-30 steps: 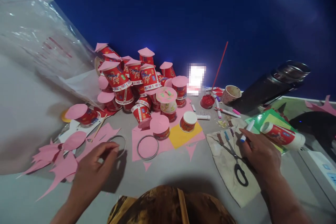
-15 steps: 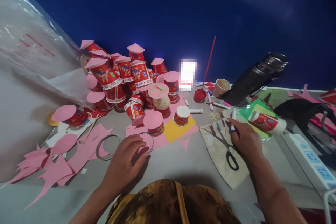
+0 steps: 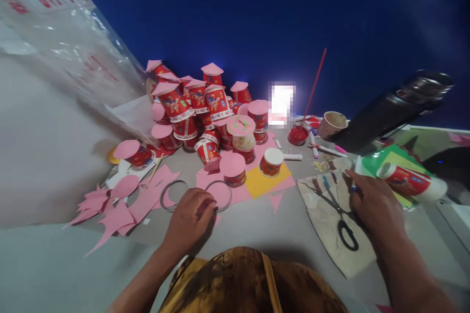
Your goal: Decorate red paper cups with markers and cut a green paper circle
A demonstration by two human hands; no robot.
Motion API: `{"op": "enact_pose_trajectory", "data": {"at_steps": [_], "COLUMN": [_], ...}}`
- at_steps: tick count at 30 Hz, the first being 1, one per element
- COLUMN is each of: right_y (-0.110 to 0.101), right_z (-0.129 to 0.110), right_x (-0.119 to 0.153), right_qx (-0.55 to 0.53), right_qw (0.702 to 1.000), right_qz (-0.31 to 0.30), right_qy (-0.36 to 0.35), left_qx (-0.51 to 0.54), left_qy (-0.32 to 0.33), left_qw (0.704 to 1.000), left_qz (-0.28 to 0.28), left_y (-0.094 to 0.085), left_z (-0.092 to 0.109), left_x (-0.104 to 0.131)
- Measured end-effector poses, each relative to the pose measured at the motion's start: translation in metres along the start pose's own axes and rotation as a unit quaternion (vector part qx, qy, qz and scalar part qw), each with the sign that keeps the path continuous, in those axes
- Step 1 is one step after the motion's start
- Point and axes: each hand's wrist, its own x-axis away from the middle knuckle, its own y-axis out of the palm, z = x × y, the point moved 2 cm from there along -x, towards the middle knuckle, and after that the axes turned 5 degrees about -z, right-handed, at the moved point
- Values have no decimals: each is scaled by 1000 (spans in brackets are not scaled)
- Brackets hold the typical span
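Note:
My left hand is low over the table, fingers curled together toward the thumb, at the left edge of a thin grey ring. What the fingertips pinch, if anything, is hidden. Pink paper shows inside that ring. A second grey ring lies just left of the hand. My right hand grips a white marker with a blue end, above a beige cloth. Black-handled scissors lie on the cloth beside this hand. A small red cup with a white top stands on yellow paper.
Red paper cups with pink cone tops are piled at the back left. Pink paper scraps lie at left. A black flask, a red tub with a stick, loose markers and a tipped cup are at right.
The view has turned left, so everything sits further right. My left hand has shifted slightly leftward at the ring and its fingers have curled closer together. The right hand still holds the marker.

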Motion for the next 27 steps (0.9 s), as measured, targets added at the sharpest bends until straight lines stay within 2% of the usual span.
{"op": "enact_pose_trajectory", "data": {"at_steps": [3, 6, 12, 14, 16, 19, 21, 22, 27], "right_y": [4, 9, 7, 4, 4, 7, 11, 13, 15], "right_z": [8, 14, 18, 18, 17, 20, 24, 27, 31], "right_x": [1, 2, -1, -3, -4, -5, -5, -5, -6], "right_qx": [22, 23, 20, 17, 10, -5, -21, -29, -59], "right_qw": [999, 997, 990, 987, 985, 987, 991, 991, 993], "right_qz": [-44, -79, -130, -145, -156, -138, -117, -112, -95], "right_qy": [16, 11, 45, 65, 78, 76, 65, 61, 49], "left_qx": [-23, -58, -141, -155, -135, -62, -25, -8, 58], "left_qy": [-42, -88, -207, -233, -223, -122, -58, -28, 72], "left_qw": [999, 994, 968, 959, 965, 991, 996, 997, 993], "left_qz": [-17, -9, 26, 33, 36, -1, -60, -72, -73], "left_y": [-5, -17, -59, -71, -75, -62, -43, -32, 12], "left_z": [-4, -16, -50, -53, -47, -24, -6, 3, 37], "left_x": [3, 6, 16, 18, 16, 9, 4, 2, -4]}}
